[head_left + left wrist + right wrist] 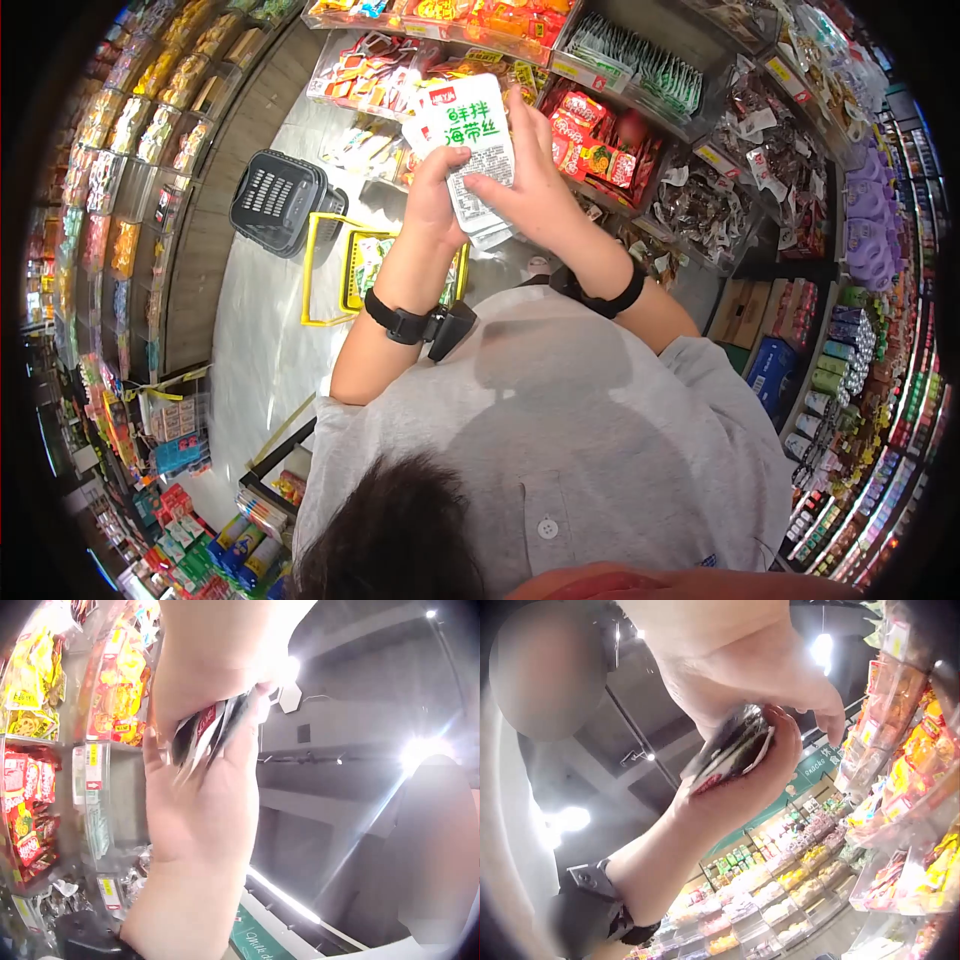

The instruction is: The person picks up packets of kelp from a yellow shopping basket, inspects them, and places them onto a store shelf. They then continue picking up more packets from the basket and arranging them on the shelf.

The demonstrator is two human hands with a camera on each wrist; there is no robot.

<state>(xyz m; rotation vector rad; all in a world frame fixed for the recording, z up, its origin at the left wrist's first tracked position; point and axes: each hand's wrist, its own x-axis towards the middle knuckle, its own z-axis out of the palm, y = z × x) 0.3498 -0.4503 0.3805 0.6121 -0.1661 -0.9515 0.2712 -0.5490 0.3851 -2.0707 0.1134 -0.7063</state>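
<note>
Several white packets with green lettering [478, 135] are stacked between the two hands in the head view. The left hand [438, 195] holds the stack from its left side, thumb across the printed face. On the other side the right hand [535, 190] grips it, its thumb over the small print and its fingers along the edge. In the left wrist view, packet edges [204, 731] show between the palms. Dark and clear packet sides [739, 754] appear between the hands in the right wrist view.
A yellow basket [352, 275] with green-and-white packets stands on the floor, beside a dark basket [275, 205]. Bins of red packets [597, 145] and dark wrapped snacks [690, 205] lie ahead and right. Snack shelves [130, 190] line the left.
</note>
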